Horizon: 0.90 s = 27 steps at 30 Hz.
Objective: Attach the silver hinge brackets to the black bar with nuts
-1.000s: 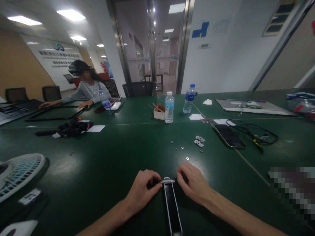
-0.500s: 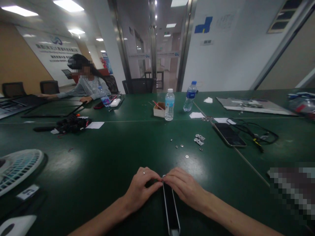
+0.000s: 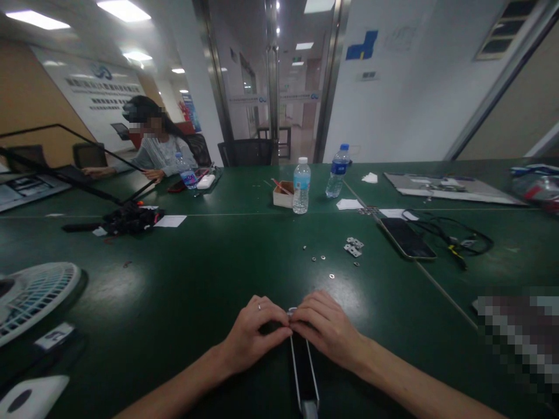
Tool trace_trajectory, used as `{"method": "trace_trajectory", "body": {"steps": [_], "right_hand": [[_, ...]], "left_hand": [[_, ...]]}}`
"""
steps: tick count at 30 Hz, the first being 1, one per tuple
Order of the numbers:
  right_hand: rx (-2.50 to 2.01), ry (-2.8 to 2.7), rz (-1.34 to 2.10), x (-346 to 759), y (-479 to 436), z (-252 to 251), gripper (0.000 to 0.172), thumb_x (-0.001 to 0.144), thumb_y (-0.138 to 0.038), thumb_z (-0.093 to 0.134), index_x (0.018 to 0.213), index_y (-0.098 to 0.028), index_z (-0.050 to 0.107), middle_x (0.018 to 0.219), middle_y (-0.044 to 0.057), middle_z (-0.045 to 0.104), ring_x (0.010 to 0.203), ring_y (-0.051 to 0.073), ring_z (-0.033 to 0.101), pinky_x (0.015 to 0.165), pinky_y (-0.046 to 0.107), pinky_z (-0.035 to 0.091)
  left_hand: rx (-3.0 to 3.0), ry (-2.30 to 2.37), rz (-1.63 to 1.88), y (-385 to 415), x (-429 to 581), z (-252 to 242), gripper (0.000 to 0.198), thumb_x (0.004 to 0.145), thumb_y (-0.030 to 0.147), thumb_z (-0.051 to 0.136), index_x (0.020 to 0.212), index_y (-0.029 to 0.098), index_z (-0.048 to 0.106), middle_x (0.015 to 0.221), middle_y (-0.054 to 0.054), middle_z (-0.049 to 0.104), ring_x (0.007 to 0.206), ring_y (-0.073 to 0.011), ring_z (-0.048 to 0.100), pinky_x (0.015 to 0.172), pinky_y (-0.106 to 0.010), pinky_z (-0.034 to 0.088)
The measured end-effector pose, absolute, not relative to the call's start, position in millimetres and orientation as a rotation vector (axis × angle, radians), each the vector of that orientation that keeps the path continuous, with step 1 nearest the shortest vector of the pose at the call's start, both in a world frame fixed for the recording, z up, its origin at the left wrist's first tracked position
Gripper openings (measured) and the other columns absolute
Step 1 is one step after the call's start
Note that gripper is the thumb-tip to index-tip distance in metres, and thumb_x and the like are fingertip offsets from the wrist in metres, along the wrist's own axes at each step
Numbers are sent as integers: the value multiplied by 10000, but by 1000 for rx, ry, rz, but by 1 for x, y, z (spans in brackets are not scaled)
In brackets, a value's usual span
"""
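A long, narrow silver-edged metal channel (image 3: 304, 366) with a dark inside lies on the green table, pointing away from me. Its rounded far tip shows just beyond my fingers. My left hand (image 3: 255, 329) comes in from the left, thumb and forefinger closed together at that far end; a ring is on one finger. From the other side, my right hand (image 3: 327, 329) bends its fingers over the same end, fingertips meeting the left ones. Whatever small piece is pinched there is hidden. Several small nuts or washers (image 3: 332, 276) and flat metal plates with holes (image 3: 353, 247) lie farther off.
Beyond stand a clear water bottle (image 3: 301, 186), a blue-capped bottle (image 3: 338, 170) and a small box (image 3: 283, 194). To the right are a phone (image 3: 407, 237) and black cables (image 3: 471, 238); to the left, a white fan (image 3: 39, 297) and a black device (image 3: 131, 219). A person sits far left.
My right fingers have lifted slightly, and the channel's far tip now shows beyond them. Both hands stay at that end. At far left, a thin black frame has swung up near the seated person.
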State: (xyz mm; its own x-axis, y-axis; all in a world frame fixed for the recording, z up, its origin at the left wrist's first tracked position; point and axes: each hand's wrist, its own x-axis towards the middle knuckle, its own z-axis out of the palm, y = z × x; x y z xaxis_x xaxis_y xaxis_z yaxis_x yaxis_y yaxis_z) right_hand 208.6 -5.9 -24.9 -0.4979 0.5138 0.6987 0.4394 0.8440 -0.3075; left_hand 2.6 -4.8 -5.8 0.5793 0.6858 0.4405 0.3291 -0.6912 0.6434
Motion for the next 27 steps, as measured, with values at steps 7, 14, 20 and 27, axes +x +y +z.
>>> {"method": "trace_trajectory", "body": {"steps": [7, 14, 20, 27], "right_hand": [[-673, -2227, 116, 207, -8, -22, 131, 931, -197, 487, 904, -168, 613, 789, 32, 648, 752, 142, 533, 669, 282, 393], [-920, -2104, 153, 217, 0, -21, 149, 915, -177, 441, 840, -157, 568, 706, 35, 589, 667, 142, 514, 617, 275, 381], [-1033, -2397, 277, 235, 12, -20, 260, 901, -216, 354, 703, -166, 514, 637, 21, 536, 596, 135, 465, 595, 277, 345], [-1092, -2554, 321, 233, 8, -21, 84, 733, -191, 429, 681, -176, 494, 649, 20, 527, 652, 156, 464, 648, 299, 351]], "left_hand": [[2286, 897, 910, -7, 3, -7, 55, 797, 163, 641, 806, 200, 601, 799, 7, 674, 713, -152, 586, 713, -282, 396], [2223, 1198, 840, -7, 2, -5, 125, 781, 154, 615, 884, 217, 647, 796, -1, 658, 700, -168, 564, 679, -288, 408], [2183, 1283, 699, -5, 1, -4, 137, 776, 138, 618, 868, 222, 676, 812, -6, 671, 735, -185, 580, 688, -299, 421], [2179, 1364, 570, -2, 1, -9, 122, 776, 166, 626, 845, 242, 691, 716, 10, 648, 674, -179, 570, 657, -294, 414]]}}
